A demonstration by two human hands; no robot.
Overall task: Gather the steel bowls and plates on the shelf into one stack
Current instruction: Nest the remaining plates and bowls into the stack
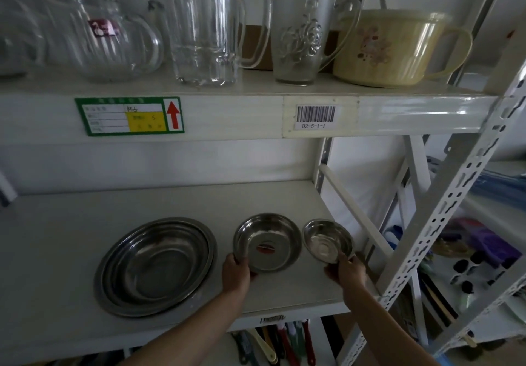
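left hand (236, 273) pinching medium bowl (267, 242) near rim; right hand (347, 272) pinching small bowl (327, 240); both mouth-up.

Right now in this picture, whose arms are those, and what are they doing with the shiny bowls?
Those arms belong to a person, not a machine. The person wears a camera on the head, so you see what they see, looking forward and down at a white shelf.

Three groups of shiny steel things lie on that shelf. On the left is a pile of big plates nested together. In the middle is a medium bowl. On the right is a small bowl.

The left hand grips the near rim of the medium bowl. The right hand holds the near rim of the small bowl. I cannot tell if either bowl is lifted yet.

On the shelf above stand glass jugs and a yellow plastic bowl with a handle. Those are not part of the job.
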